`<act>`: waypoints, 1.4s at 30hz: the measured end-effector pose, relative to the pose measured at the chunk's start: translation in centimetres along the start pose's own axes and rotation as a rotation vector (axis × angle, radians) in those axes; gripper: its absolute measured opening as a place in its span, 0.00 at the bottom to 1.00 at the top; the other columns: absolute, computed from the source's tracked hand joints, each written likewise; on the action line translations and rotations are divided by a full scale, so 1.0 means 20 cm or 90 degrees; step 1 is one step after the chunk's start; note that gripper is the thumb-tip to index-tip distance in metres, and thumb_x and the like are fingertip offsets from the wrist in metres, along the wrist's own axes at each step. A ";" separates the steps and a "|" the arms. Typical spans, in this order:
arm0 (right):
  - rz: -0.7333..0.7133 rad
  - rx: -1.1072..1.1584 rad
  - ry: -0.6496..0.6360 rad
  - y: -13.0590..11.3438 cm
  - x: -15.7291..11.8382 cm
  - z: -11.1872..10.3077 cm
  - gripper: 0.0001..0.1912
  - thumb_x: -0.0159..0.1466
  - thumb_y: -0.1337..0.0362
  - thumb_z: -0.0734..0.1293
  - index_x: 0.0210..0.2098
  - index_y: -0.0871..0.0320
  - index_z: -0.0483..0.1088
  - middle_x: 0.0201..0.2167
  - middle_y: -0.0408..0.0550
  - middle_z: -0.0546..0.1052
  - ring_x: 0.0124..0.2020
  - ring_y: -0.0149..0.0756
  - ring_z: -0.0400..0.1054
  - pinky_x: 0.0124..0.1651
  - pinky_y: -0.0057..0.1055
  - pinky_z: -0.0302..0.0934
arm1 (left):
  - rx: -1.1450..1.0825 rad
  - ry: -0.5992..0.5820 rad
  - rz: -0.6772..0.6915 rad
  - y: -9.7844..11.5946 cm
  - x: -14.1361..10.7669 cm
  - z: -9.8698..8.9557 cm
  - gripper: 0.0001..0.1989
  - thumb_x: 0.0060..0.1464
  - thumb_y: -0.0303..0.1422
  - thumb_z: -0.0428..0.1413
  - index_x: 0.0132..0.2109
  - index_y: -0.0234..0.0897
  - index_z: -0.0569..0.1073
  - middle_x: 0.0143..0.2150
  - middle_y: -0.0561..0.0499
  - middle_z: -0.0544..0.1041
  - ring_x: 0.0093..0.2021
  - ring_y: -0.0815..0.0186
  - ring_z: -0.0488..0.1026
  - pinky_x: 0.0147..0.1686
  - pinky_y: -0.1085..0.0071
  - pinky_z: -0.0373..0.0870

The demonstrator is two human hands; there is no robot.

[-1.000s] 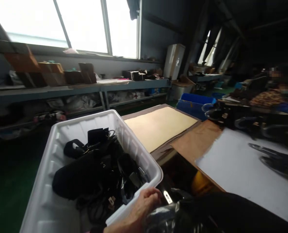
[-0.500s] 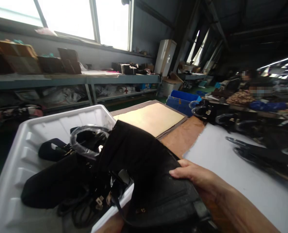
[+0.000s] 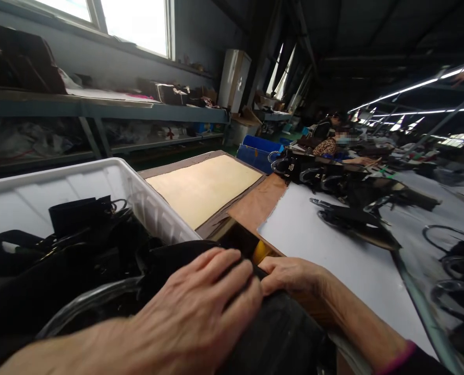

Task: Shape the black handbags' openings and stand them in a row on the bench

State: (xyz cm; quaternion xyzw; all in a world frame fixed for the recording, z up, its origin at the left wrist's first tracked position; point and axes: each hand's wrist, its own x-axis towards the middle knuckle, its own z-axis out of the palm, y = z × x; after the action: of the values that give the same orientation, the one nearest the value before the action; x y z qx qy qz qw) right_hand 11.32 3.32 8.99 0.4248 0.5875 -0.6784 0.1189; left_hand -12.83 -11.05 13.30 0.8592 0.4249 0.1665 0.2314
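A black bag (image 3: pixel 282 333) fills the lower middle, close to the camera, beside a white plastic bin (image 3: pixel 157 208). My left hand (image 3: pixel 204 297) lies over its top edge, fingers bent round it. My right hand (image 3: pixel 290 276) grips the same edge just to the right, thumb and fingers closed on it. Inside the bin are several black bags (image 3: pixel 83 213), and a clear-wrapped handle (image 3: pixel 95 297) curves beside my left wrist. The underside of the held bag is hidden.
Beyond the bin lies a cream sheet (image 3: pixel 212 182) on a table. A white work surface (image 3: pixel 318 255) on the right carries a black bag (image 3: pixel 353 221), with several more behind. A blue bin (image 3: pixel 253 151) and people (image 3: pixel 333 140) are further back.
My left hand has come up from below the bag onto its top edge. The bag has dropped lower, and the view has turned to the right.
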 end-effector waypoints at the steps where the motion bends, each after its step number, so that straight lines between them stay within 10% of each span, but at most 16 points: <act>1: -0.001 -0.017 -0.008 0.00 -0.02 0.01 0.06 0.49 0.64 0.67 0.22 0.62 0.69 0.15 0.35 0.67 0.14 0.20 0.57 0.17 0.18 0.49 | 0.031 -0.038 0.018 -0.03 0.09 -0.02 0.27 0.48 0.29 0.54 0.56 0.48 0.61 0.58 0.52 0.62 0.59 0.58 0.55 0.58 0.62 0.50; 7: 0.041 -0.073 -0.044 -0.03 -0.10 0.07 0.03 0.49 0.67 0.64 0.24 0.61 0.69 0.17 0.37 0.69 0.16 0.22 0.60 0.19 0.18 0.53 | 0.051 -0.273 -0.085 -0.25 0.50 0.06 0.41 0.31 0.32 0.64 0.56 0.35 0.61 0.49 0.43 0.70 0.48 0.52 0.66 0.46 0.64 0.63; 15: 0.113 -0.074 -0.052 0.18 -0.10 0.08 0.07 0.48 0.63 0.65 0.25 0.61 0.70 0.16 0.38 0.68 0.15 0.23 0.61 0.18 0.18 0.55 | -0.278 -0.348 -0.083 -0.39 0.57 0.45 0.10 0.41 0.28 0.54 0.34 0.36 0.74 0.24 0.58 0.70 0.27 0.69 0.67 0.26 0.79 0.61; 22: 0.048 0.000 0.275 0.29 -0.27 0.12 0.23 0.57 0.52 0.60 0.46 0.59 0.65 0.32 0.48 0.74 0.28 0.32 0.69 0.27 0.25 0.61 | -0.250 -0.357 -0.099 -0.37 0.65 0.57 0.11 0.43 0.29 0.53 0.36 0.34 0.75 0.27 0.55 0.73 0.28 0.68 0.67 0.26 0.78 0.61; 28: 0.160 -0.107 0.522 0.42 -0.41 0.35 0.39 0.44 0.58 0.70 0.55 0.52 0.57 0.45 0.52 0.71 0.42 0.43 0.66 0.38 0.32 0.61 | -0.189 -0.372 -0.086 -0.29 0.75 0.62 0.15 0.42 0.27 0.53 0.40 0.35 0.75 0.34 0.51 0.76 0.32 0.64 0.70 0.29 0.76 0.63; 36: 0.200 -0.241 0.527 0.66 -0.47 0.31 0.13 0.53 0.68 0.60 0.38 0.53 0.67 0.25 0.40 0.72 0.31 0.33 0.66 0.32 0.26 0.55 | -0.296 -0.510 0.013 -0.27 0.84 0.70 0.23 0.40 0.24 0.51 0.46 0.40 0.72 0.36 0.57 0.76 0.34 0.66 0.69 0.33 0.78 0.64; 42: 0.188 -0.326 0.639 0.72 -0.39 0.41 0.11 0.57 0.71 0.56 0.35 0.53 0.66 0.34 0.43 0.72 0.36 0.34 0.66 0.38 0.29 0.56 | -0.288 -0.542 -0.023 -0.28 0.90 0.76 0.18 0.39 0.26 0.50 0.41 0.37 0.73 0.32 0.56 0.74 0.32 0.66 0.69 0.28 0.78 0.63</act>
State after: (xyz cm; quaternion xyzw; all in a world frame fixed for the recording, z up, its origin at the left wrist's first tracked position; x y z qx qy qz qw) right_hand 22.03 -10.78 4.03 0.7297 0.6515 -0.2069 0.0184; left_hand 1.36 2.56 -0.83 0.7717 0.2607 -0.1157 0.5685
